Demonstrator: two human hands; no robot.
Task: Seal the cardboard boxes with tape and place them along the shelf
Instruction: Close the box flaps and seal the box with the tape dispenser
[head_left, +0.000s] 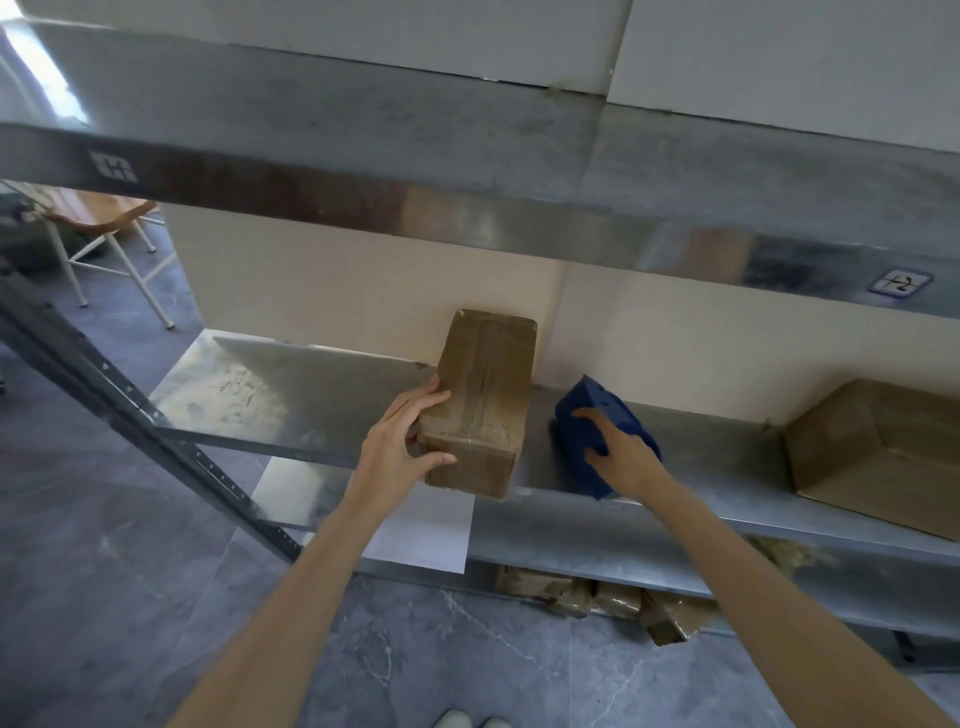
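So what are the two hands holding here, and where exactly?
The left hand grips the taped cardboard box at its near left corner. The right hand holds the blue tape dispenser by its near end.

Left hand (400, 441) grips the shelved taped box (483, 400); at its three o'clock, right hand (626, 454) holds a blue dispenser (589, 431).

The floor (130, 545) is dark grey stone with thin white lines. A cream wall (337, 291) stands at 12 o'clock, behind the grey metal shelf (519, 171). At 10 o'clock is a brown chair (98, 215) with white legs, and a bright light (47, 73) shines above it.
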